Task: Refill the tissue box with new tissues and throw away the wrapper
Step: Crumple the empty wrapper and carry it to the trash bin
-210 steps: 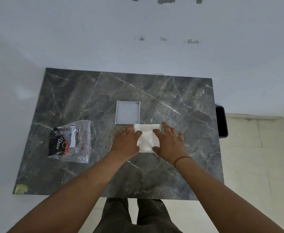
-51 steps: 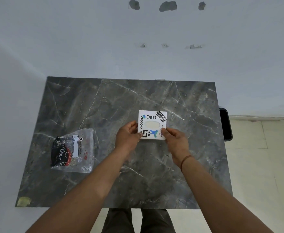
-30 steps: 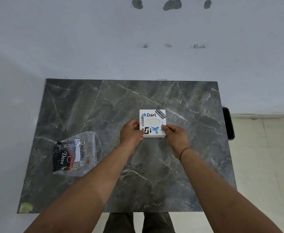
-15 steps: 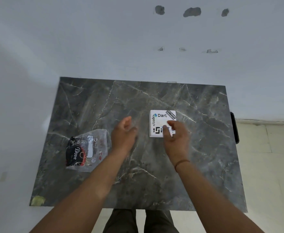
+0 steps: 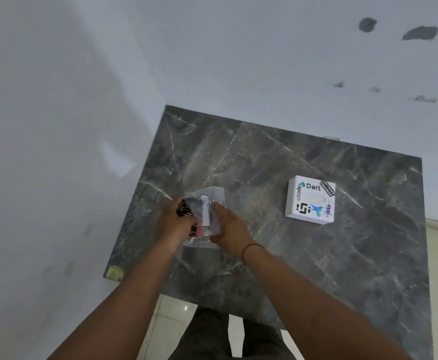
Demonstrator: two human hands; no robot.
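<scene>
Near the left edge of the tabletop (image 5: 303,255) I see both hands on the wrapper (image 5: 207,216): the left hand (image 5: 173,224) has closed its grip on one side, the right hand (image 5: 229,231) presses the other, probably to gather it for throwing away. The tissue box (image 5: 310,203) sits closed toward the right edge, well apart.

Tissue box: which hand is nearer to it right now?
Right. The right hand is on the near side of the plastic wrapper, well left of the tissue box. The left hand grips the wrapper's far side, farther from the box. Neither touches it.
</scene>
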